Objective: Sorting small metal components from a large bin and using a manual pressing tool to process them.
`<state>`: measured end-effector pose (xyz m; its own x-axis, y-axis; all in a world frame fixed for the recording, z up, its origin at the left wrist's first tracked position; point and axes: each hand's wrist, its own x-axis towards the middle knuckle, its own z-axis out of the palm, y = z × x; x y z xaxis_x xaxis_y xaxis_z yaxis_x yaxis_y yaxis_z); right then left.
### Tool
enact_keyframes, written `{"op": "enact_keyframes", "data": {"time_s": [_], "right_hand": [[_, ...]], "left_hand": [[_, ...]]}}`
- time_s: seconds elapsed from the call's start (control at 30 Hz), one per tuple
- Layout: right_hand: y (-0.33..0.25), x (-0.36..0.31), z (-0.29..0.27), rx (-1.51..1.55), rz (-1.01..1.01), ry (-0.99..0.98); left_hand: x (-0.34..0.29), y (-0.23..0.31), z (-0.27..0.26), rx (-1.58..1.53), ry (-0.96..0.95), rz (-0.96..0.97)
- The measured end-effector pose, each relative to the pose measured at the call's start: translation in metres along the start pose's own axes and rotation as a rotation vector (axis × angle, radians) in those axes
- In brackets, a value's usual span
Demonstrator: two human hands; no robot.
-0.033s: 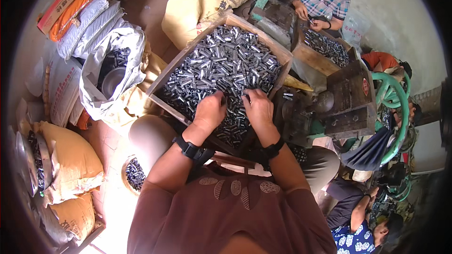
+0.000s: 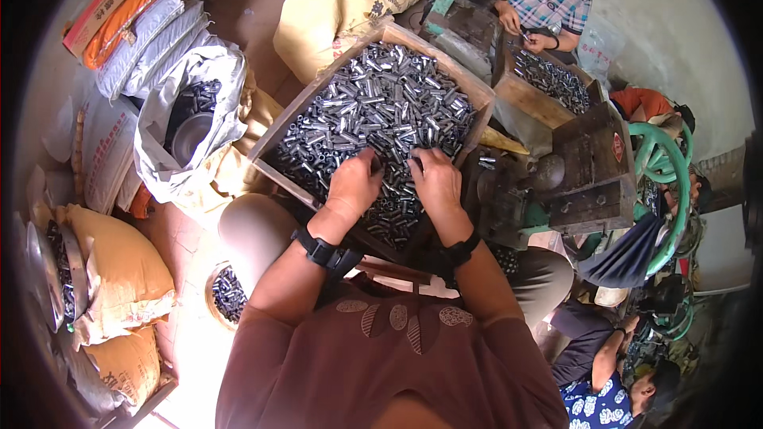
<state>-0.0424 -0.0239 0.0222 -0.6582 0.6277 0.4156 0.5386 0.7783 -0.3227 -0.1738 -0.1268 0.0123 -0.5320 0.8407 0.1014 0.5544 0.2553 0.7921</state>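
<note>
While wooden edges (image 2: 441, 59) enclose metal tubes (image 2: 377, 99), left hand (image 2: 354, 185) clears right hand (image 2: 439, 185).

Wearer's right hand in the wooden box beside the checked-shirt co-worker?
No, the right hand is at the small metal pieces in the nearer wooden box, in front of the wearer.

Pale wall (image 2: 675, 40), reddish tiled floor (image 2: 181, 234), uneven light (image 2: 189, 357).
The wall curves along the right (the lens bends it); the floor lies dim brown near the top and glares white at lower left.
</note>
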Motion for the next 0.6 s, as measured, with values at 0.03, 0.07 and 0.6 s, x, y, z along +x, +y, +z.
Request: {"op": "enact_keyframes", "data": {"time_s": [0.03, 0.07, 0.6], "right_hand": [[-0.004, 0.003, 0.002, 0.013, -0.001, -0.009], [-0.007, 0.006, 0.007, 0.012, -0.005, -0.010], [-0.011, -0.015, -0.010, 0.798, 0.513, -0.271]], "left_hand": [[0.001, 0.000, -0.005, -0.003, 0.001, -0.001], [0.003, 0.004, -0.011, -0.101, 0.044, -0.016], [-0.004, 0.010, 0.003, -1.207, -0.269, -0.536]]}}
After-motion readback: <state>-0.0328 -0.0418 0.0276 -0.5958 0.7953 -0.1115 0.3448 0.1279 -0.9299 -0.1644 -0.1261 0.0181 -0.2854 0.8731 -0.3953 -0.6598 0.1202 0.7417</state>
